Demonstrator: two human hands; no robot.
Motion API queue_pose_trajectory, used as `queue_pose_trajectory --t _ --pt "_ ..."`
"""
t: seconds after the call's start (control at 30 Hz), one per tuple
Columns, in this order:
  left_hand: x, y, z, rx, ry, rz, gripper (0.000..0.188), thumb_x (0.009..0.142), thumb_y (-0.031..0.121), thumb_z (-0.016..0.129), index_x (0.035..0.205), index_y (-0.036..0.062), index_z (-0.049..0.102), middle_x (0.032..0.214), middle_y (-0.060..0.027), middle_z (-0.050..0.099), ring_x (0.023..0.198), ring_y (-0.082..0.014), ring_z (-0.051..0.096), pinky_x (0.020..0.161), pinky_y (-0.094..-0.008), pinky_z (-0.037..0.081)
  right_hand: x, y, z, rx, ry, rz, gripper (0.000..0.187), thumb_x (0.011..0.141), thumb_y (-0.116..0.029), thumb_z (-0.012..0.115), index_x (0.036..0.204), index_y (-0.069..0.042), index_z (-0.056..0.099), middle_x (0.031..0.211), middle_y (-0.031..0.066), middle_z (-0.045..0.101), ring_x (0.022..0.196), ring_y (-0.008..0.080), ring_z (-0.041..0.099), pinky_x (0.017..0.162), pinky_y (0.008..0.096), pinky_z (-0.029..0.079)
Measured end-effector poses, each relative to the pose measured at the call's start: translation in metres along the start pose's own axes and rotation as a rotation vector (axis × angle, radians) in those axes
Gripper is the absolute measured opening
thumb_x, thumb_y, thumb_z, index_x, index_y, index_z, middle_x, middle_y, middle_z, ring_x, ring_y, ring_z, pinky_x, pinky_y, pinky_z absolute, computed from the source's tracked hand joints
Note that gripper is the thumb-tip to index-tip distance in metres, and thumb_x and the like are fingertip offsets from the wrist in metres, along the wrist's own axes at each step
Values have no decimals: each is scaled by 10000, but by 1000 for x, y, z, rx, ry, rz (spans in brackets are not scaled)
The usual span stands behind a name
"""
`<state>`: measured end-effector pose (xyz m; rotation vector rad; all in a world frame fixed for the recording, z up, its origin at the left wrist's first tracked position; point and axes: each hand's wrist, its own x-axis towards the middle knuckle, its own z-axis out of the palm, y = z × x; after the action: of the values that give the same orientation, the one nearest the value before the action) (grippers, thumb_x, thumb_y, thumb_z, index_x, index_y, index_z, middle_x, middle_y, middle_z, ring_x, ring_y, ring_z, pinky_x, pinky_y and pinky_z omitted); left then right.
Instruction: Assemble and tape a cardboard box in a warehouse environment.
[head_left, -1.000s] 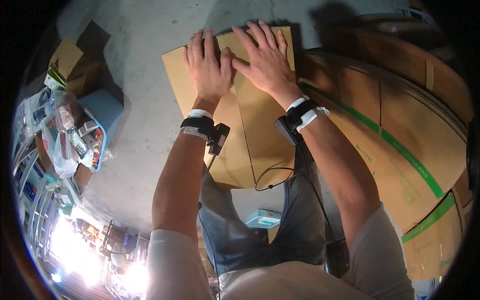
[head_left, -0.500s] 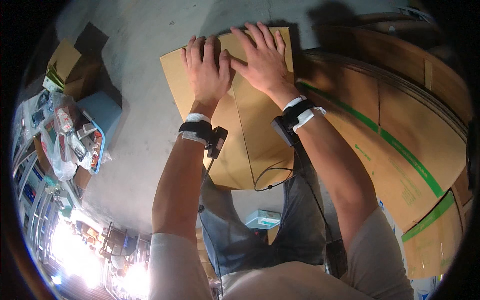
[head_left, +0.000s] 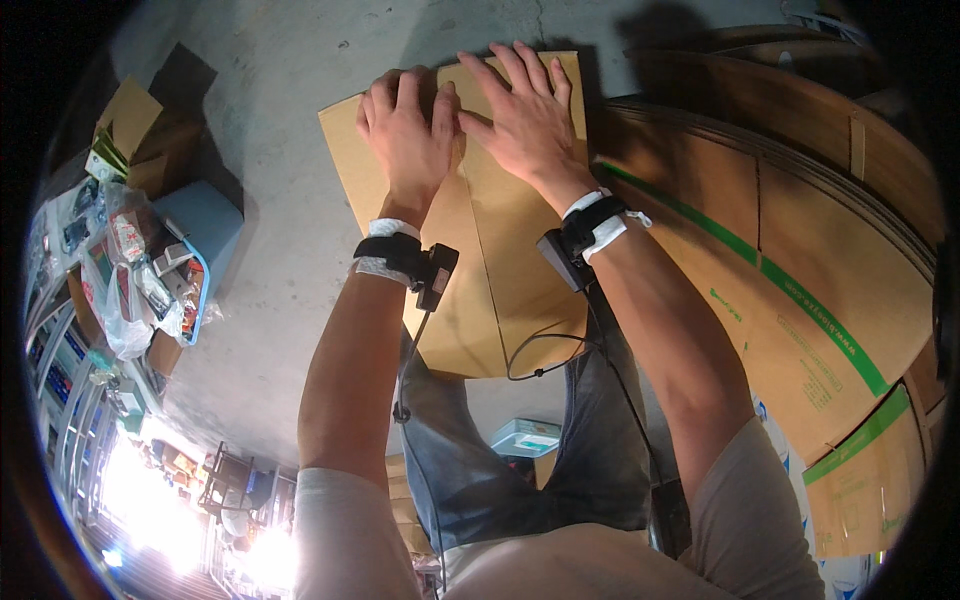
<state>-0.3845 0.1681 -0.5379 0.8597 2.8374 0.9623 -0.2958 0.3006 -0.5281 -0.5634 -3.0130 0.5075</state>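
Note:
A brown cardboard box (head_left: 455, 290) stands in front of me with its two top flaps meeting at a lengthwise seam. My left hand (head_left: 410, 130) rests at the far end of the left flap, fingers bent near the edge and thumb apart beside the seam. Its fingertips are partly hidden. On the right flap, my right hand (head_left: 530, 125) lies flat with spread fingers, its thumb close to the left thumb. Each wrist wears a white wrap and a black strap with a small black device, and cables hang from these.
Large flattened cardboard sheets (head_left: 840, 270) with green stripes stack up on the right. At the left are a blue bin (head_left: 205, 225), plastic bags (head_left: 125, 270) and an open carton (head_left: 130, 120). A pale plastic case (head_left: 527, 438) lies between my legs. Grey concrete floor (head_left: 270, 290) surrounds the box.
My left hand has shifted slightly left, and its fingers have bent more. My right hand stays nearly where it was on the box.

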Motion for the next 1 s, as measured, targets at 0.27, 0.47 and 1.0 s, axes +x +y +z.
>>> queue_pose_trajectory --t 0.27,0.47,1.0 --pt "8 2 0 -10 -39 -137 356 912 411 723 1166 165 689 1230 -82 632 1221 -305 524 1072 -467 324 1 5 -3 45 23 -38 671 914 -477 686 1520 -278 476 1483 66 483 1459 269 344 1204 548 179" --pt "11 7 -4 -28 -51 -161 354 876 384 745 1149 166 691 1218 -85 633 1219 -306 523 1080 -460 319 0 3 -3 64 23 -27 651 941 -444 656 1530 -252 455 1520 77 447 1480 288 325 1199 575 195" --pt "-19 4 -1 181 7 211 473 1011 285 516 1470 170 525 1497 -132 490 1424 -375 409 1169 -565 285 6 0 -9 217 138 -80 576 908 -362 691 1381 -58 565 1355 176 564 1307 350 482 1125 517 355"
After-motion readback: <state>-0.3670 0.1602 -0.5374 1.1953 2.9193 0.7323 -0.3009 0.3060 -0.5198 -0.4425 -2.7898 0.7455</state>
